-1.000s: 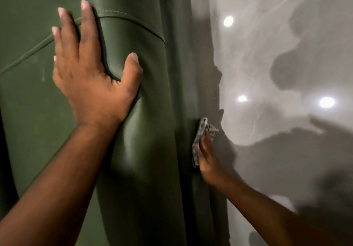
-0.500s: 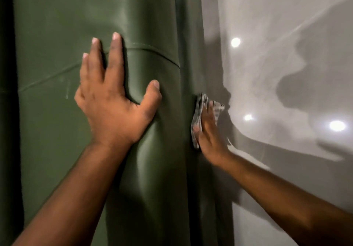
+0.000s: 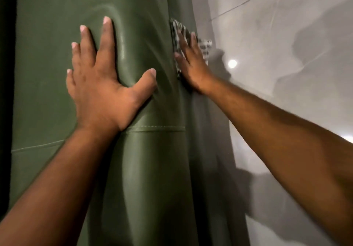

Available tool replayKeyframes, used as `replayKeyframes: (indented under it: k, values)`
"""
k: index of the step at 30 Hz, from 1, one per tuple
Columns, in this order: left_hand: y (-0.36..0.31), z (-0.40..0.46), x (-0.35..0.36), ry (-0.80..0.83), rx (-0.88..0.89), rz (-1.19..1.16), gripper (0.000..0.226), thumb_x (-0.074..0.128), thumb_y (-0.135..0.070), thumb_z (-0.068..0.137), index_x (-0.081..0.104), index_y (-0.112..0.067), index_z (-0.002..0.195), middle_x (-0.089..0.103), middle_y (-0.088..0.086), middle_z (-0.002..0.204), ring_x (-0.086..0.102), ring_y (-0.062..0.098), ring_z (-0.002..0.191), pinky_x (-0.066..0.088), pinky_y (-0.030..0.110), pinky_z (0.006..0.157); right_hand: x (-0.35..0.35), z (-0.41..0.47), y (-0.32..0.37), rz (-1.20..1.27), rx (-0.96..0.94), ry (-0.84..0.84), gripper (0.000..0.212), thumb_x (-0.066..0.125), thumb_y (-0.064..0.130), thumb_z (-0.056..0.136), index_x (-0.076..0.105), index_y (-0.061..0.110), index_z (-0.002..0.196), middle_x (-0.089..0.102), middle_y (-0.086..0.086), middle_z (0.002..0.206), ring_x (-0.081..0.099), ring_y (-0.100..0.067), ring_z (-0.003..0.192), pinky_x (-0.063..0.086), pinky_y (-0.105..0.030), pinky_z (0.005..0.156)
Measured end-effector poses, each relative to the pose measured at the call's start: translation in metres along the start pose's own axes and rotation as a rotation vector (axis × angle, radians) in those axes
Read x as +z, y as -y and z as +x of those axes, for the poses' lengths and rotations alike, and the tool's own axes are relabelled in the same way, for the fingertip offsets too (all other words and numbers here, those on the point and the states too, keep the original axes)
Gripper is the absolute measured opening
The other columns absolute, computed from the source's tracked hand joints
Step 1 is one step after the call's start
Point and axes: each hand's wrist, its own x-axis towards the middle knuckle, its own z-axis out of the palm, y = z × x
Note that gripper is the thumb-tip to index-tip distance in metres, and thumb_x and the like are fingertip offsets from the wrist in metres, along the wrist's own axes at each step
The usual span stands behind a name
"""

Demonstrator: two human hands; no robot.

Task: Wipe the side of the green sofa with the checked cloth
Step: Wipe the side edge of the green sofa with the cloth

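The green sofa (image 3: pixel 149 169) fills the left and middle of the head view, its leather shiny, with a stitched seam running across below my left wrist. My left hand (image 3: pixel 103 81) lies flat on the rounded top edge, fingers spread, thumb pressed into the leather. My right hand (image 3: pixel 191 64) presses the checked cloth (image 3: pixel 176 33) flat against the sofa's side, just right of the rounded edge. The cloth shows above and beside my fingers; the rest of it is hidden under my palm.
A glossy grey tiled floor (image 3: pixel 286 54) lies to the right of the sofa, with a grout line, reflected ceiling lights (image 3: pixel 232 63) and dark shadows on it. A dark strip runs down the far left edge of the view.
My right hand has slid the cloth farther along the sofa's side, away from me. My left hand has shifted forward past the stitched seam, which now lies under my wrist.
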Motion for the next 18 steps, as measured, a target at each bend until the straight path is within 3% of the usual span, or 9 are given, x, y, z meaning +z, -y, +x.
replayKeyframes:
  k: [4,7,10,13,15,18]
  values:
    - [0.0,-0.003,-0.002,0.006,-0.006,-0.01,0.104,0.044,-0.076,0.065,0.011,-0.043,0.158,0.007,0.006,0.172,0.007,0.032,0.16,0.012,0.062,0.125,0.01,-0.03,-0.006,0.04,-0.04,-0.03,0.056,0.034,0.042,0.101,0.01,0.036,0.152,-0.008,-0.011,0.165,-0.008,-0.034,0.151,0.004,-0.058,0.122]
    - [-0.001,0.01,-0.01,0.048,-0.02,-0.066,0.105,0.047,-0.075,0.063,0.017,-0.041,0.158,0.009,0.006,0.172,0.006,0.027,0.16,0.009,0.057,0.127,0.026,-0.129,-0.022,0.038,-0.084,0.033,0.06,0.033,0.046,0.096,-0.002,0.055,0.144,-0.011,-0.006,0.165,-0.017,-0.023,0.15,-0.005,-0.046,0.121]
    - [-0.005,0.063,-0.016,0.102,-0.045,-0.176,0.109,0.048,-0.077,0.06,0.018,-0.039,0.158,0.008,0.007,0.172,0.003,0.024,0.16,0.006,0.055,0.13,0.028,-0.171,-0.032,0.018,-0.089,0.121,0.069,0.039,0.043,0.094,-0.008,0.056,0.143,-0.021,-0.004,0.163,-0.023,-0.021,0.15,-0.003,-0.05,0.123]
    - [-0.015,0.132,-0.014,0.147,0.006,-0.099,0.113,0.044,-0.081,0.059,0.013,-0.038,0.159,0.004,0.01,0.172,0.0,0.03,0.16,0.006,0.058,0.13,0.019,-0.155,-0.035,-0.059,-0.106,0.209,0.062,0.024,0.066,0.094,-0.012,0.055,0.144,-0.034,0.012,0.158,-0.031,-0.012,0.146,-0.003,-0.055,0.122]
    - [-0.02,0.171,-0.008,0.12,0.025,-0.077,0.11,0.042,-0.081,0.062,0.012,-0.036,0.159,0.006,0.01,0.172,0.002,0.031,0.16,0.008,0.059,0.129,0.016,-0.115,-0.029,-0.047,-0.103,0.148,0.059,0.014,0.072,0.091,-0.013,0.059,0.141,-0.029,0.005,0.161,-0.028,-0.017,0.148,-0.001,-0.059,0.121]
    - [-0.023,0.204,0.009,-0.013,0.017,-0.073,0.1,0.038,-0.077,0.071,0.016,-0.035,0.159,0.012,0.008,0.172,0.007,0.03,0.16,0.009,0.059,0.128,0.007,-0.003,-0.006,-0.02,-0.015,-0.027,0.053,0.018,0.064,0.092,-0.012,0.067,0.135,-0.014,-0.005,0.165,-0.017,-0.028,0.151,-0.001,-0.06,0.121]
